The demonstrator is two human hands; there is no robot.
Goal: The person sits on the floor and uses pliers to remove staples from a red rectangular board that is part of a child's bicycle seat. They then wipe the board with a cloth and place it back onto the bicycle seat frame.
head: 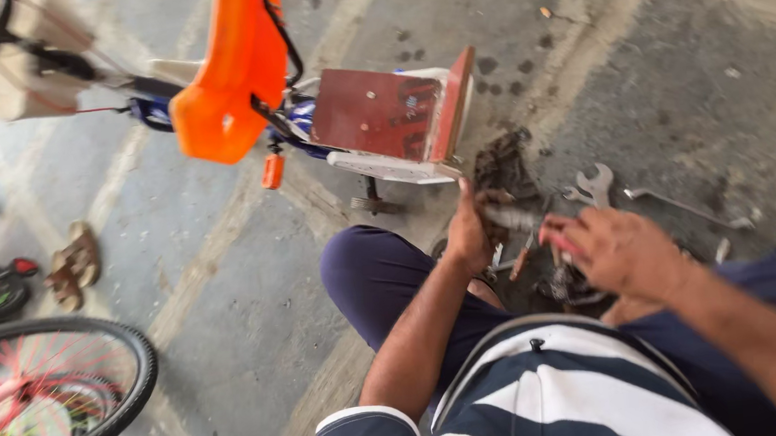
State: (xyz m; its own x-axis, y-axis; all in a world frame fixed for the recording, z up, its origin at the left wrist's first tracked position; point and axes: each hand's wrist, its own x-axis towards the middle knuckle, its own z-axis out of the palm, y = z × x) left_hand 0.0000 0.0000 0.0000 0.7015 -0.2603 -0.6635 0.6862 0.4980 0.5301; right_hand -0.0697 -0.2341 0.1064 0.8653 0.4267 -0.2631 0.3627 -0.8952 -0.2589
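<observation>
Left hand (469, 235) and right hand (614, 251) both outstretched, grasping a blurred tool (510, 218)

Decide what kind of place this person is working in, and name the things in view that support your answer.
Probably an informal bicycle repair spot on open concrete ground. An open-ended spanner and other greasy tools lie on the stained floor, a spoked bicycle wheel stands nearby, and a small bicycle with an orange seat is parked in front of the crouching person.
</observation>
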